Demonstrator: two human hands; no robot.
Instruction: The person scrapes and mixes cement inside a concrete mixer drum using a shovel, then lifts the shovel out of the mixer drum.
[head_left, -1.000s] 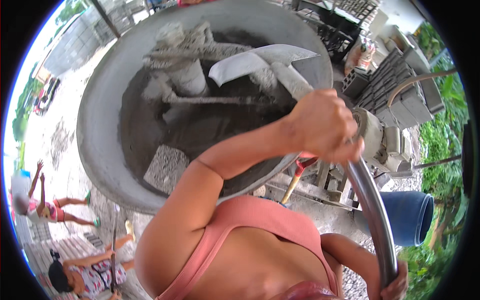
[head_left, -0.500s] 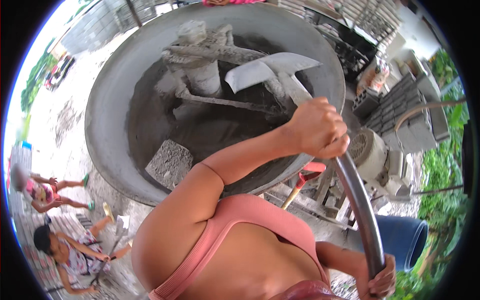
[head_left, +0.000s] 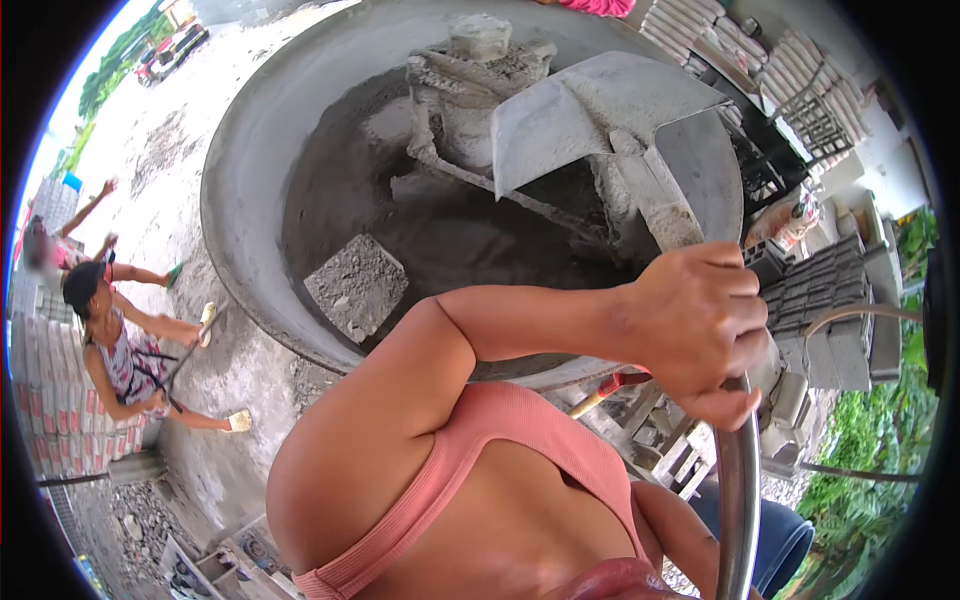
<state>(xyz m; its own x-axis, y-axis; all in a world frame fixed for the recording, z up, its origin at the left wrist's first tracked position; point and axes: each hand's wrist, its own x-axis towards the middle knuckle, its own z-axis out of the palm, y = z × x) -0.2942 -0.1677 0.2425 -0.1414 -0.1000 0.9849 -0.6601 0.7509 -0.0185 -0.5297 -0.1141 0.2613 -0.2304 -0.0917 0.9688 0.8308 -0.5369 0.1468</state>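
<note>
My left hand (head_left: 695, 325) is wrapped round the shaft of a shovel (head_left: 740, 480), just below its socket. Coated in grey dust, the wide shovel blade (head_left: 585, 115) is raised over a big round mixer pan (head_left: 245, 185). Inside the pan are crusted mixing arms (head_left: 465, 120) and dark grey mix (head_left: 450, 245). A square patch of coarse grey material (head_left: 358, 285) shows near the pan's close left side. My right arm (head_left: 680, 525) reaches down beside the shaft; its hand is hidden past the lower edge.
At left, a person in a dark cap (head_left: 125, 350) holds a long-handled tool, with another person (head_left: 60, 250) behind. A red-gripped handle (head_left: 605, 390) leans by the pan. Stacked grey blocks (head_left: 820, 300) and a blue barrel (head_left: 785, 540) are at right.
The shovel blade has come closer and looks larger, and my left hand has shifted right and down. My right hand has dropped out of view. The whole view has turned.
</note>
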